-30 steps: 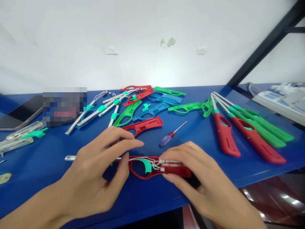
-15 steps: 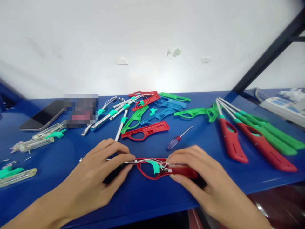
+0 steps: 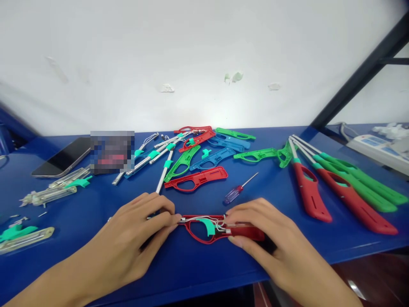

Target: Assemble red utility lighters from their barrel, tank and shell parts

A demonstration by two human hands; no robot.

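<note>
Between my hands lies a red lighter casing half (image 3: 195, 238), its inside facing up. White wires and a teal trigger (image 3: 209, 227) sit in it. My left hand (image 3: 137, 232) pinches the casing's left end, where the metal lighter tube joins; most of the tube is hidden by my fingers. My right hand (image 3: 265, 230) is closed around the handle end, with thumb and fingertips beside a clear fuel tank and the wires. A screwdriver (image 3: 234, 194) with a purple handle lies just beyond my right hand.
Behind are loose red, green and blue casing halves (image 3: 204, 178) and metal tubes (image 3: 164, 170) with teal collars. Assembled lighters (image 3: 311, 196) lie at right, near a power strip (image 3: 380, 147). Clear fuel tanks (image 3: 54, 194) and a phone (image 3: 62, 157) are at left.
The view has shifted slightly. My left fingers have moved a little at the tube joint; my right hand keeps its hold on the handle end.
</note>
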